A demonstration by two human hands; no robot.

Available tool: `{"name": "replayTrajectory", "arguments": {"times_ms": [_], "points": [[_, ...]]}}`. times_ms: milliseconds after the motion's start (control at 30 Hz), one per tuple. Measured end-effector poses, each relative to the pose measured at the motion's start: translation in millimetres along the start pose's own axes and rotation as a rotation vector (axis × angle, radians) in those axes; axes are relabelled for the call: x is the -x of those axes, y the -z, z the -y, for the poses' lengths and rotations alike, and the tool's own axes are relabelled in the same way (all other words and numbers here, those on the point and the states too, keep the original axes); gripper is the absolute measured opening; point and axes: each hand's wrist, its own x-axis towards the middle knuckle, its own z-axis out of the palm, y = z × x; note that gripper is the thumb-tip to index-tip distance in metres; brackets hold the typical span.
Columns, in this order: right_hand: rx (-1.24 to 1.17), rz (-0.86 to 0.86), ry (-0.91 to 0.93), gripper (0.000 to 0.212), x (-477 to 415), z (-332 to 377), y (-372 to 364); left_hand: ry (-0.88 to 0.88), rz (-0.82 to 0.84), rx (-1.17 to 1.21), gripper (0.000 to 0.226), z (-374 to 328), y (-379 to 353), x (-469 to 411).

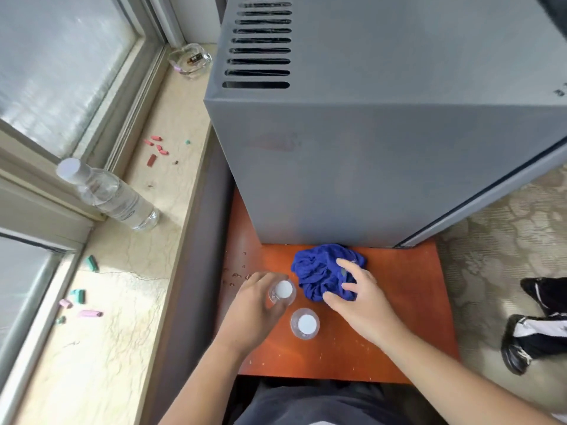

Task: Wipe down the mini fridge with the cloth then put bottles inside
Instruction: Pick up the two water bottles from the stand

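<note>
A grey mini fridge [368, 148] stands on an orange-brown table [399, 317], its door edge at the right. A crumpled blue cloth [319, 271] lies on the table against the fridge's base. My right hand [356, 299] rests on the cloth with fingers spread over it. Two clear bottles with white caps stand in front, seen from above. My left hand [257, 305] is wrapped around the left bottle [283, 290]. The other bottle [306, 323] stands free between my hands. A third bottle [113, 194] stands on the windowsill.
A marble windowsill [122, 302] runs along the left, with small pink, red and green scraps and a glass ashtray [190, 60]. Crumbs lie on the table's left part. Black-and-white shoes [534, 326] sit on the patterned carpet at right.
</note>
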Motion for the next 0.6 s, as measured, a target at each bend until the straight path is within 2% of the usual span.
{"name": "replayTrajectory", "arguments": {"times_ms": [100,200,367,467,600], "points": [[0.269,0.173,0.176,0.061,22,9,-13,-0.009,-0.011,0.027,0.031,5,-5,-2],[0.425,0.277,0.192,0.062,19,4,-35,-0.022,0.001,0.053,0.024,3,-5,-3],[0.369,0.129,0.186,0.034,16,-4,-32,-0.006,-0.041,0.074,0.026,0,-2,6],[0.28,0.024,0.204,0.03,21,-10,0,0.046,-0.102,0.183,0.025,-10,-5,15],[0.019,-0.148,0.189,0.029,27,-9,59,0.066,-0.075,0.388,0.028,-46,-22,19]]}}
